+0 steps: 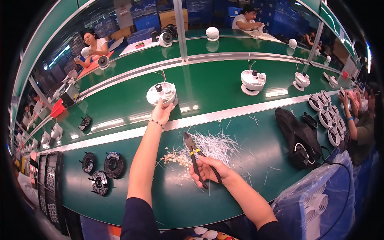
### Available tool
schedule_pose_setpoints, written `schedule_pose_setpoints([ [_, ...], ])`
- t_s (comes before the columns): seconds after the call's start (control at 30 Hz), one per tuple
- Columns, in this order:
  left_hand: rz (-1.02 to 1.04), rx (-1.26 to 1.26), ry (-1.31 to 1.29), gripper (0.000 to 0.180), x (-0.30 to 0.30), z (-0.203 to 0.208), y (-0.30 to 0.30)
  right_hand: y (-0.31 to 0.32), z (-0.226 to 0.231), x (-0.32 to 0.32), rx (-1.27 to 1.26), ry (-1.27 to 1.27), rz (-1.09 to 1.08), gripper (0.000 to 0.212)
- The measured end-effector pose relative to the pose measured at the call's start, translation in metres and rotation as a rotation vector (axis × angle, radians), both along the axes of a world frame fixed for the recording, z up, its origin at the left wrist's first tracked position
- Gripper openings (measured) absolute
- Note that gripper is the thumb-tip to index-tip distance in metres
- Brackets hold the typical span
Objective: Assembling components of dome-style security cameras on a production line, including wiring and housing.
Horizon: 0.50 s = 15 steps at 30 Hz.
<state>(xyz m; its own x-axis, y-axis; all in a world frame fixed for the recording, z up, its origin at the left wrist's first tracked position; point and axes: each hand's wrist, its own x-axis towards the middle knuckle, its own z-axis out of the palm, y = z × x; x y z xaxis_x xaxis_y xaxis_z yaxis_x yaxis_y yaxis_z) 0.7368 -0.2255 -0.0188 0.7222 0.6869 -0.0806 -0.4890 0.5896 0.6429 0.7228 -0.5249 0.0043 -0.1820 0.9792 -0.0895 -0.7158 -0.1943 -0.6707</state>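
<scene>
My left hand (161, 113) stretches out to a white round device housing (156, 97) on the green conveyor, its fingers gripping the near rim. A thin wire and a black knob-like part stand up from that housing. In my right hand (212, 170) is a pair of diagonal cutters (193, 150) with black and yellow handles, its jaws pointing away from me. Beneath the cutters lies a heap of white cut cable-tie-like strips (218, 145), with a pile of small beige pieces (176, 159) to its left.
Three black round parts (114, 165) lie at the left, beside a black rack (50, 188). More white housings (253, 82) stand along the belt. At right are a black pouch (294, 138), several white rings (334, 136), a plastic-lined blue bin (336, 188) and a co-worker's arm (352, 128).
</scene>
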Motion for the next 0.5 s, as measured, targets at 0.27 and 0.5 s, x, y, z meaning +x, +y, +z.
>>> schedule_pose_setpoints([
  [0.27, -0.123, 0.438, 0.309, 0.044, -0.136, 0.084, -0.094, -0.004, 0.012, -0.007, -0.013, -0.041, 0.047, 0.049],
  [0.5, 0.281, 1.331, 0.832, 0.044, -0.304, 0.06, -0.146, -0.001, 0.005, -0.015, 0.037, 0.005, 0.018, 0.048],
])
